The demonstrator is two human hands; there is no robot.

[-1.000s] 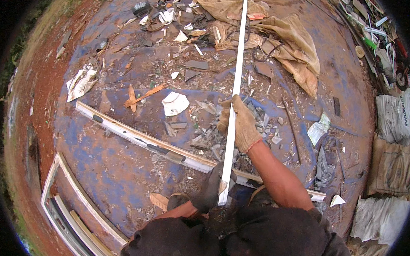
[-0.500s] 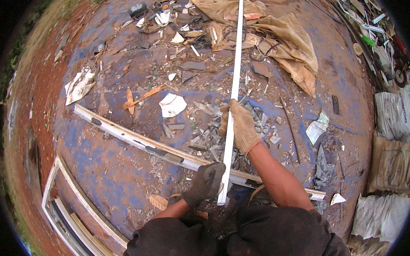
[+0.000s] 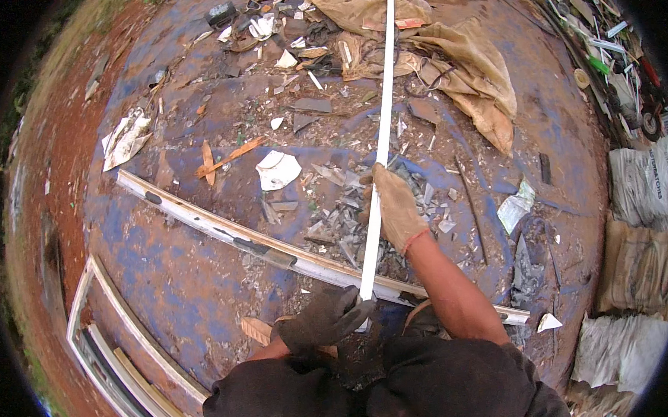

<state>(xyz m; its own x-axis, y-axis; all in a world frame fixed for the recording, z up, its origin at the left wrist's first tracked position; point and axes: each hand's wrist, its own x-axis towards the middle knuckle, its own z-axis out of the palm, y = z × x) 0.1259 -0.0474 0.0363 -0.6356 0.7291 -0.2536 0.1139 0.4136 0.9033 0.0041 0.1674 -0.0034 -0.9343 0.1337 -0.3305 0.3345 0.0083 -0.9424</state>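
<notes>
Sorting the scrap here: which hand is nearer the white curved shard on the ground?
Right. The right hand grips the white strip just right of the white shard; the left hand holds the strip's near end, farther below.

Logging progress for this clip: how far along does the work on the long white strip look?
Done: a heap of small grey scraps lies on the blue sheet beneath the hands. In hand: the long white strip is gripped midway by the right hand in a tan glove, its near end pinched by the left hand in a dark glove. Left: a longer white rail and a white frame lie untouched.
</notes>
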